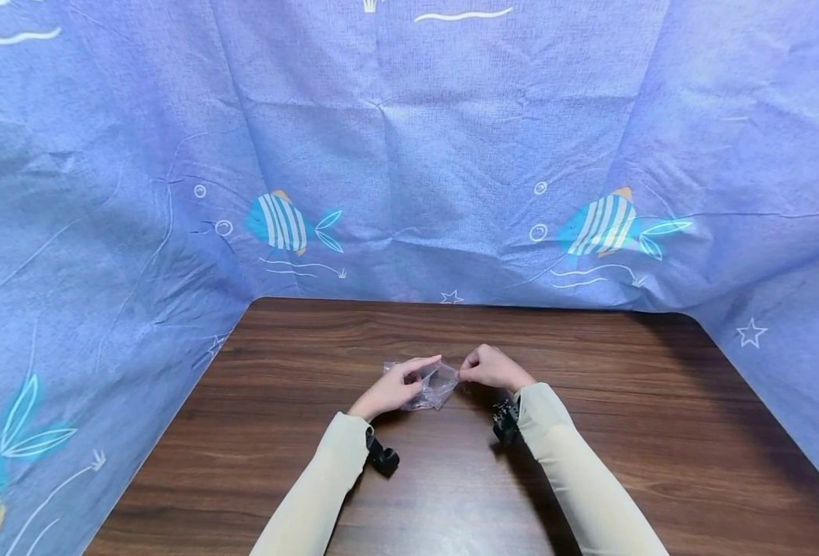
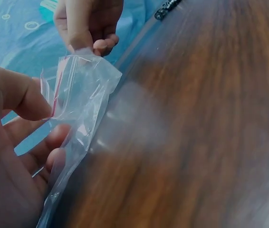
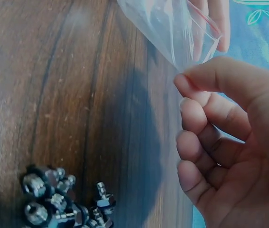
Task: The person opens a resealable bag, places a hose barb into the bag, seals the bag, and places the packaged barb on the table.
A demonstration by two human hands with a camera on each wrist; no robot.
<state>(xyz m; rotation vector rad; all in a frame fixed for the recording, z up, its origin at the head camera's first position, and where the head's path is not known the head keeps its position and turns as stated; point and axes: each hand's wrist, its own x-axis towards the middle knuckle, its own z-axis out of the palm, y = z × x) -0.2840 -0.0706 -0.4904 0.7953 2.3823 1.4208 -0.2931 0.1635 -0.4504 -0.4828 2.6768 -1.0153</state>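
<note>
Clear bag (image 2: 91,88) bears a thin red stripe (image 2: 57,92).

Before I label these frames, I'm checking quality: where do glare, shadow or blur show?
Head: glare on the near tabletop; left wrist: glints on the plastic bag, foreground tabletop blurred; right wrist: dark shadow beside the right hand, metal fittings slightly soft.

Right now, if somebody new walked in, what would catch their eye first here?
Probably the blue cloth backdrop with its striped fish, spread behind the dark wooden table. Next, the clear plastic bag held between the left hand and right hand near the table's middle. The right wrist view adds a cluster of shiny metal parts on the wood.
</note>
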